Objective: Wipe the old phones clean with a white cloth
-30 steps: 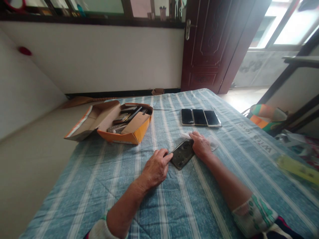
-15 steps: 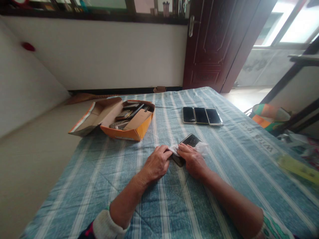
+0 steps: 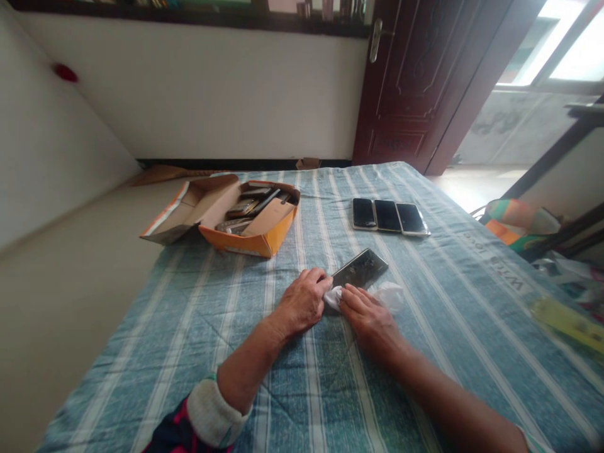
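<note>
A dark smartphone point(image 3: 362, 269) lies aslant on the striped tablecloth, its screen smudged. My left hand point(image 3: 304, 301) is closed on the phone's near left end, fingertips at its edge. Under the bent fingers of my right hand point(image 3: 372, 319) is a crumpled white tissue point(image 3: 389, 296), pressed against the near end of the phone. One bunch of the tissue shows between both hands, and another part sticks out to the right. The phone's lower end is hidden by the hands and tissue.
An opened orange box point(image 3: 250, 244) holding several phones and a cardboard piece stands at the left back. Three phones point(image 3: 388, 216) lie side by side at the right back. A yellow strip-shaped object point(image 3: 566, 324) is at the right edge of the striped cloth point(image 3: 264, 377).
My right hand with the tissue has slid down the phone towards me, baring more of its screen. The left hand stays at the phone's edge. The camera view has shifted slightly.
</note>
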A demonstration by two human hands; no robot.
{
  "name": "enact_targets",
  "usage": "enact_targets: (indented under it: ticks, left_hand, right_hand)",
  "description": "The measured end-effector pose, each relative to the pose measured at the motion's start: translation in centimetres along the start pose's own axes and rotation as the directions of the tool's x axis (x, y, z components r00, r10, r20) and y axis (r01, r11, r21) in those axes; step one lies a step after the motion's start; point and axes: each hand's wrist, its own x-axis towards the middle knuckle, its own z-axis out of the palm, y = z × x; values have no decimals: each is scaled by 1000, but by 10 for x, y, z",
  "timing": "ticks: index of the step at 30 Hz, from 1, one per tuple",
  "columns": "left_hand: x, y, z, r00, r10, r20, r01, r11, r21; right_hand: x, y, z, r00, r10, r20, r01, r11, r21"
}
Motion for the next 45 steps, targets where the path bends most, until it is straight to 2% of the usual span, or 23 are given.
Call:
enact_targets:
  ticks: [3, 8, 11, 15, 18, 20, 23, 25, 27, 30, 33, 37, 40, 45]
  left_hand:
    - [0, 2, -1, 1000, -5, 8, 5, 1000, 8]
    - [0, 2, -1, 1000, -7, 18, 7, 1000, 10]
    - [0, 1, -1, 1000, -8, 20, 8, 1000, 10]
    - [0, 3, -2, 1000, -7, 23, 7, 1000, 4]
    - [0, 4, -3, 1000, -5, 26, 5, 1000, -4]
    - [0, 3, -3, 1000, 1, 25, -1, 1000, -6]
    - [-1, 3, -3, 1000, 5, 20, -5, 1000, -15]
    - [0, 1, -2, 1000, 2, 17, -1, 1000, -23]
    - [1, -1, -1, 1000, 5, 10, -5, 999, -40]
    - [1, -5, 2, 1000, 24, -4, -24, 997, -70]
    - [1, -7, 3, 1000, 28, -13, -29, 996, -83]
    - [1, -7, 3, 1000, 22, -17, -24, 995, -102]
    - [2, -8, 4, 999, 25, -30, -28, 994, -109]
    - [2, -10, 6, 999, 27, -30, -30, 995, -97]
  right_hand:
    - [-7, 0, 0, 999, -36, -19, 36, 999, -31]
    - [10, -3, 7, 995, 50, 81, -47, 998, -36]
    - [11, -5, 8, 995, 52, 80, -48, 998, -42]
    - [-11, -5, -1, 999, -15, -37, 14, 1000, -27]
    - [-26, -2, -13, 990, 0, -138, 8, 998, 57]
    - [-29, 2, -19, 974, 74, -215, -46, 990, 133]
    - [-26, 11, -24, 922, 259, -287, -190, 951, 245]
    - [-23, 16, -24, 896, 354, -267, -270, 914, 304]
    - [-19, 18, -22, 894, 386, -228, -301, 894, 333]
    - [-13, 11, -16, 936, 320, -145, -267, 915, 302]
    - [-1, -1, -9, 977, 214, 1, -209, 958, 198]
    - [14, -12, -3, 968, 182, 171, -191, 981, 36]
    - [12, -11, -4, 968, 150, 202, -151, 988, -13]
    - [2, -8, -9, 977, 112, 183, -107, 994, -35]
